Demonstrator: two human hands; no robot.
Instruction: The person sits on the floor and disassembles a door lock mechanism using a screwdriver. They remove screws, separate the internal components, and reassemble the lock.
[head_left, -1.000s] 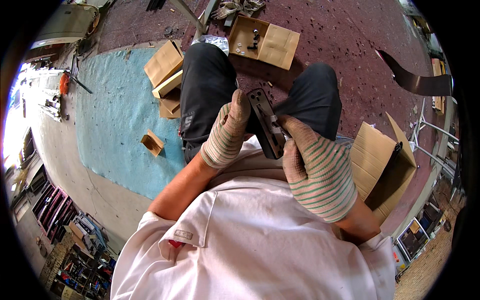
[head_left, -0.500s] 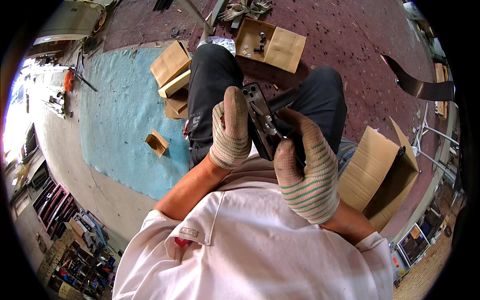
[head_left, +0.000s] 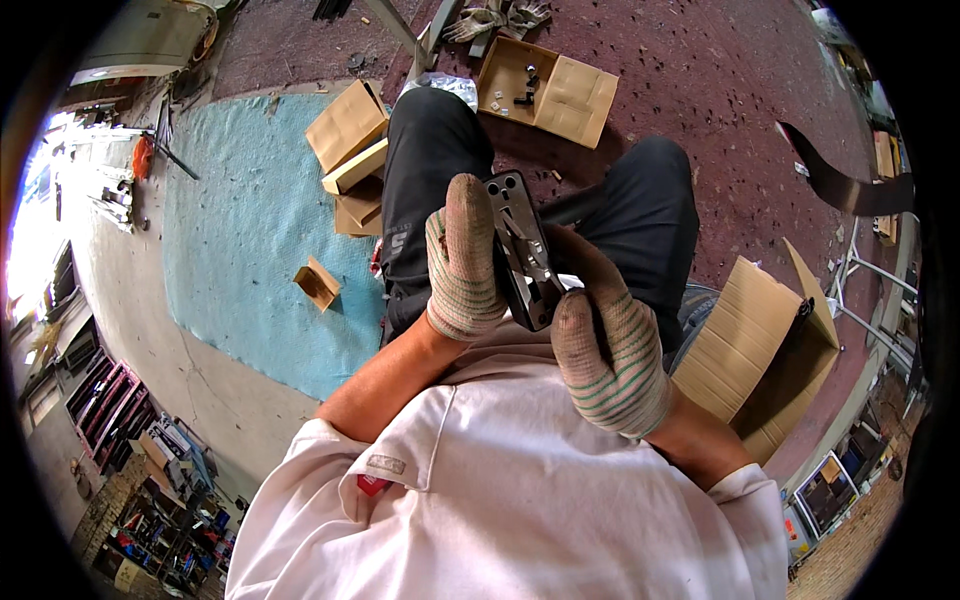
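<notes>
Both my hands wear knitted work gloves with green stripes, brown and soiled at the fingers. Above my lap, my left hand (head_left: 463, 265) grips a black oblong metal mechanism (head_left: 522, 250) along its left side, thumb laid lengthwise beside it. Round holes show near its top end, and shiny metal levers or plates lie along its face. My right hand (head_left: 615, 365) is curled at the mechanism's lower right edge. Its index finger bends behind that edge and its thumb tip is close to the lower corner. The right hand's other fingers are mostly hidden.
Beyond my knees lies an open shallow cardboard box (head_left: 513, 80) with small black and white parts. Cardboard boxes (head_left: 345, 125) and a small carton (head_left: 317, 284) rest on a blue mat (head_left: 230, 220) at left. A large open carton (head_left: 740, 340) stands at right.
The mechanism has turned slightly more upright in my hands, its levered face showing more. My right thumb and fingers have shifted a little along its lower right edge.
</notes>
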